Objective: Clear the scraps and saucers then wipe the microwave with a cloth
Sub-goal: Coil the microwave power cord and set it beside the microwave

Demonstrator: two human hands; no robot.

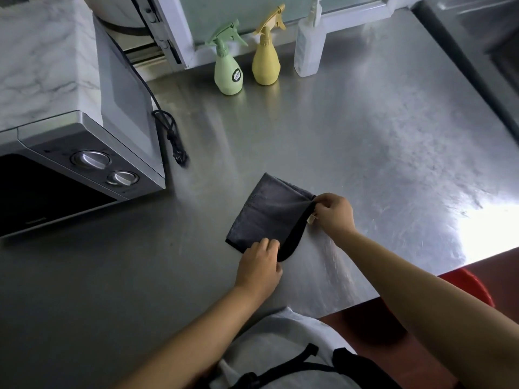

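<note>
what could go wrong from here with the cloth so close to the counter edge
1. The dark grey folded cloth lies near the steel counter's front edge; both hands, left hand and right hand, pinch only its right edge, so a weak grip might let it slide off.
2. The loose black power cord beside the silver microwave could snag during wiping.

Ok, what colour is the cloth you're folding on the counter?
Dark grey, with a black edge showing where it is lifted; the cloth shows best in the head view.

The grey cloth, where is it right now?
In the head view the grey cloth lies on the steel counter, right of the microwave, pinched by the left hand and right hand.
</note>
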